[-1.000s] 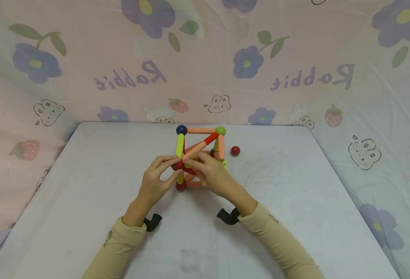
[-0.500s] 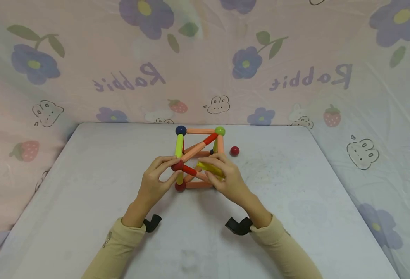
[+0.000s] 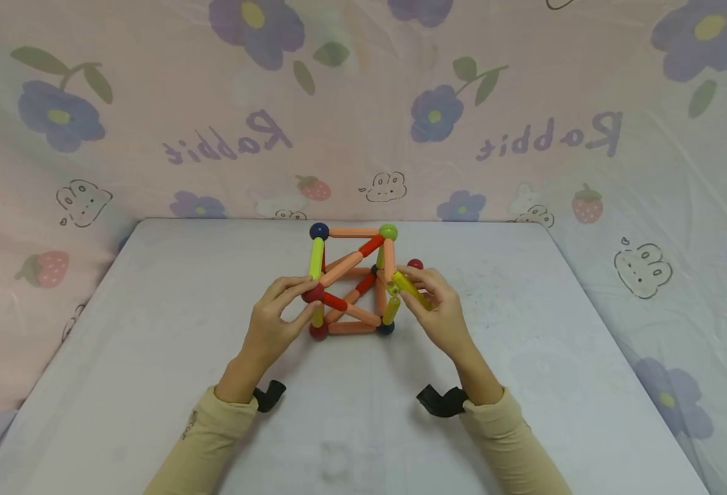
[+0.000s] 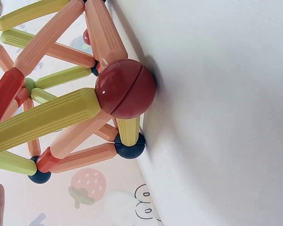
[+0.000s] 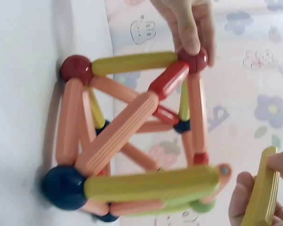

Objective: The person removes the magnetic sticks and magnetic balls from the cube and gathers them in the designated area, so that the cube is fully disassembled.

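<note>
A box-like frame of magnetic sticks and balls (image 3: 352,328) stands on the table. My left hand (image 3: 275,313) pinches the red ball (image 3: 313,293) at its upper front left corner, between thumb and fingers. With my right hand (image 3: 442,309) I pinch a loose yellow stick (image 5: 262,193), tilted, close to the top of the front right upright. That yellow upright (image 5: 151,183) rises from a dark blue ball (image 5: 66,187) and has a bare upper end. Red-and-peach diagonals cross the frame. A green ball (image 3: 388,233) sits at the back right top corner, a blue ball (image 3: 319,232) at the back left.
A loose red ball (image 3: 416,264) lies on the white table (image 3: 184,289) just behind my right hand, partly covered by it. A patterned curtain (image 3: 351,137) hangs behind the table's far edge. Black wrist mounts (image 3: 440,401) stick out by both sleeves.
My right hand has moved right, away from the held red ball, carrying the yellow stick to the front right upright. My left hand keeps its grip on the ball in the same place.
</note>
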`<state>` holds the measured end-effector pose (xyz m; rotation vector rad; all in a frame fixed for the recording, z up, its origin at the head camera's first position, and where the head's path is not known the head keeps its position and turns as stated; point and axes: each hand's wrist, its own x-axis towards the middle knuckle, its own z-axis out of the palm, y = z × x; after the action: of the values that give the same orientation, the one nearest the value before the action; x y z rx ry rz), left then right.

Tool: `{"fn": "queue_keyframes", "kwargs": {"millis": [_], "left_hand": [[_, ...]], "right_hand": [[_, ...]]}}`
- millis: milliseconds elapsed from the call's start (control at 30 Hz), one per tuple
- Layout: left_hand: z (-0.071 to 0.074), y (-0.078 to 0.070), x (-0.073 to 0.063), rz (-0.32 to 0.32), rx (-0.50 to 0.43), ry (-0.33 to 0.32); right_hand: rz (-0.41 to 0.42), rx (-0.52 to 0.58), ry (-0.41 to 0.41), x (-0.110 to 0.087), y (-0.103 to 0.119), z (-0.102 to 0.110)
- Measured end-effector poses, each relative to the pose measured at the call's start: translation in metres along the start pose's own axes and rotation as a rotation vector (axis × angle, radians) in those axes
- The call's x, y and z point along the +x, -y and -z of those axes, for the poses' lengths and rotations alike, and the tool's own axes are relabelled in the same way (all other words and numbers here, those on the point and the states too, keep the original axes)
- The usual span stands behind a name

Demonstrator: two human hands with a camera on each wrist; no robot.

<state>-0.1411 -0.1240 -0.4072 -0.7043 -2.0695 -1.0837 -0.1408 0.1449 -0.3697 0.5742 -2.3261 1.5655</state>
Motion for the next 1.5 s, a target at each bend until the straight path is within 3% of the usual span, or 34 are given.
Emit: {"fn": "queue_keyframes", "kwargs": {"millis": [167, 400, 667, 1000, 1233, 1500], "left_hand": [[0.000, 0.000, -0.001, 0.002, 0.002, -0.002], [0.001, -0.002, 0.002, -0.003, 0.002, -0.004], [0.001, -0.004, 0.001, 0.000, -0.009, 0.003], [0.001, -0.003, 0.002, 0.020, -0.005, 0.010], [0.000, -0.001, -0.001, 0.032, -0.005, 0.011], [-0.001, -0.001, -0.001, 0.028, 0.001, 0.005]], "right_hand": [[-0.081, 0.025, -0.017, 0.002, -0.015, 0.007], [-0.333, -0.004, -0.019, 0.010, -0.043, 0.012], [-0.548, -0.035, 0.033, 0.017, -0.079, 0.010], [-0.698, -0.153, 0.128, 0.034, -0.101, -0.001], [-0.764, -0.216, 0.135, 0.038, -0.109, -0.008], [-0.756, -0.255, 0.151, 0.040, -0.106, -0.009]]}}
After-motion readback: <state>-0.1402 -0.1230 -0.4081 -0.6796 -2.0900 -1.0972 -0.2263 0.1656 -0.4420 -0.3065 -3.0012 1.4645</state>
